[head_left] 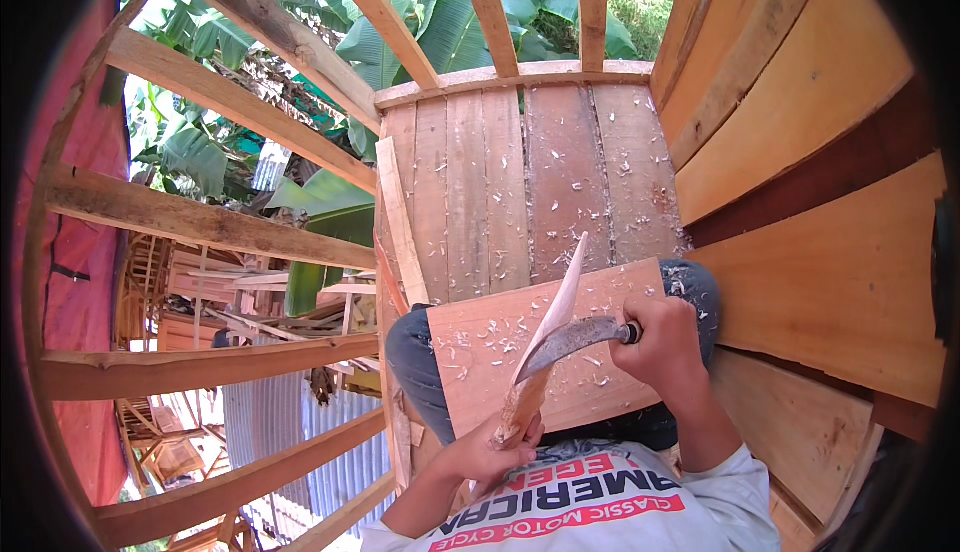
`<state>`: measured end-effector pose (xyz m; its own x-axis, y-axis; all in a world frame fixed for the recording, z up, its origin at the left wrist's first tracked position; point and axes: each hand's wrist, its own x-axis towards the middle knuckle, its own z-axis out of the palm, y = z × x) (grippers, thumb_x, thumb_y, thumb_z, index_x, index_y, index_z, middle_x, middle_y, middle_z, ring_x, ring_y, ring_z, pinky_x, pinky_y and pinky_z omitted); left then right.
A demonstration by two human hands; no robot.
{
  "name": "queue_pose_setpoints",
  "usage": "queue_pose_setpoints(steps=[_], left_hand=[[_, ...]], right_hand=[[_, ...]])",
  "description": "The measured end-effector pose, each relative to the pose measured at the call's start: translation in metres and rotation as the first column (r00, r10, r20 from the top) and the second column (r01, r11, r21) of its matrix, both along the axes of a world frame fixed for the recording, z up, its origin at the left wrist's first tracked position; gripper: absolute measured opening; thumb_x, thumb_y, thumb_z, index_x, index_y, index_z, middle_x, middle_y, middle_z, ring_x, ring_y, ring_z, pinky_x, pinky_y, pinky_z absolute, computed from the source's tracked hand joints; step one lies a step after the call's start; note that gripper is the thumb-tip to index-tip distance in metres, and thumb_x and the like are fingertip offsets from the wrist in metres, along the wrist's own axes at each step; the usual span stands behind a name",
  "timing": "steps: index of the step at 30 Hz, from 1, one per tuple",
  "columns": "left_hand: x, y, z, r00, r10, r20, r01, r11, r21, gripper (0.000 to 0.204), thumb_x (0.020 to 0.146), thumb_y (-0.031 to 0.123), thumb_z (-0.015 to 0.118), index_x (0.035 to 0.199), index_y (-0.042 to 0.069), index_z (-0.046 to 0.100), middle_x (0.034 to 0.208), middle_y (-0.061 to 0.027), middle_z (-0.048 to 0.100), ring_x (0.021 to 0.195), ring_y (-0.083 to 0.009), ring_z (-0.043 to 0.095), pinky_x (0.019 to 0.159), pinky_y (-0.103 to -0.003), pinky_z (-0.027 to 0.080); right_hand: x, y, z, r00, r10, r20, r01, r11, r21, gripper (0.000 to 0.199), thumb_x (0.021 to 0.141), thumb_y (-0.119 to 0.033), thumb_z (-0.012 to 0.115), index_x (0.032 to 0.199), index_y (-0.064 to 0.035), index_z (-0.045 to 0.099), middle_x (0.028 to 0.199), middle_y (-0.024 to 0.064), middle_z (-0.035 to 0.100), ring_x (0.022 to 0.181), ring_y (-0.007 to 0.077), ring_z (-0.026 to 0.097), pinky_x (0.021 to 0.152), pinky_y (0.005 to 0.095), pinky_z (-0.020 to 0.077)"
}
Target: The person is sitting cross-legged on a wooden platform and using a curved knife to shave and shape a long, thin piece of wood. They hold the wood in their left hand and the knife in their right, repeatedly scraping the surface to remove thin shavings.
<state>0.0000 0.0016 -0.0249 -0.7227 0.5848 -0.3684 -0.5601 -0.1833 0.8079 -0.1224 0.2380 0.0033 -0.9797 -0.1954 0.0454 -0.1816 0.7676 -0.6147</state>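
Note:
My left hand (490,452) is closed round the lower end of a pale, tapering piece of wood (559,314), whose pointed tip leans up and away from me. In my right hand (658,344) is the dark handle of a curved knife (578,338). Its blade reaches left and lies against the wood just above my left hand. Under both, a flat wooden board (470,342) rests across my thighs, strewn with small curled shavings.
I sit on a plank floor (430,192) sprinkled with shavings. Slatted wooden railings (215,227) run along the left and far sides. Solid plank walling (820,272) rises close on my right. A narrow loose strip of wood (398,217) lies by the left edge.

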Motion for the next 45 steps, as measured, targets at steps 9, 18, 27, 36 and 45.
queue_pose_setpoints(steps=[9,18,27,36,45], left_hand=[[0.003,-0.001,0.015,0.986,-0.007,0.167,0.009,1.000,-0.010,0.022,0.074,0.007,0.057,0.083,0.006,0.037,0.078,-0.0024,0.040,0.071,-0.0120,0.037,0.064,-0.026,0.033],[0.009,-0.004,0.000,0.978,0.045,0.206,-0.074,0.988,0.137,0.024,0.073,0.004,0.056,0.087,0.006,0.036,0.078,-0.0021,0.040,0.069,-0.0100,0.037,0.058,-0.024,0.033],[0.009,-0.011,-0.010,0.947,0.018,0.322,-0.114,0.953,0.282,0.022,0.077,0.002,0.055,0.090,0.006,0.038,0.080,-0.0020,0.040,0.068,-0.0090,0.039,0.054,-0.022,0.034],[0.010,-0.030,-0.028,0.917,0.067,0.393,-0.224,0.902,0.369,0.028,0.077,0.006,0.065,0.089,0.008,0.040,0.070,-0.0008,0.040,0.057,-0.0084,0.039,0.046,-0.022,0.032],[0.009,-0.018,-0.019,0.908,-0.055,0.415,-0.153,0.879,0.451,0.031,0.073,0.009,0.065,0.089,0.008,0.039,0.073,-0.0011,0.042,0.057,-0.0084,0.037,0.049,-0.021,0.032]], right_hand=[[-0.006,0.003,-0.003,0.984,-0.028,-0.178,0.039,0.998,0.057,0.011,0.057,-0.018,0.067,0.057,-0.0095,0.061,0.050,0.0099,0.055,0.050,0.0300,0.058,0.048,0.0376,0.0455],[-0.016,-0.006,-0.009,0.966,-0.047,-0.255,0.061,0.997,0.050,0.011,0.054,-0.016,0.067,0.055,-0.0095,0.058,0.050,0.0093,0.053,0.050,0.0295,0.057,0.047,0.0368,0.0431],[-0.038,-0.011,-0.015,0.948,-0.118,-0.297,0.133,0.991,0.029,0.019,0.063,-0.018,0.068,0.058,-0.0033,0.056,0.052,0.0132,0.054,0.050,0.0314,0.056,0.048,0.0380,0.0422],[-0.036,-0.002,0.011,0.983,-0.162,-0.090,0.152,0.982,-0.112,0.023,0.071,-0.016,0.064,0.060,0.0019,0.054,0.053,0.0202,0.049,0.052,0.0381,0.055,0.048,0.0405,0.0411],[-0.006,-0.028,-0.011,0.994,0.106,-0.033,-0.103,0.991,0.090,0.016,0.064,-0.022,0.068,0.061,-0.0076,0.062,0.054,0.0126,0.057,0.054,0.0321,0.061,0.053,0.0412,0.0481]])
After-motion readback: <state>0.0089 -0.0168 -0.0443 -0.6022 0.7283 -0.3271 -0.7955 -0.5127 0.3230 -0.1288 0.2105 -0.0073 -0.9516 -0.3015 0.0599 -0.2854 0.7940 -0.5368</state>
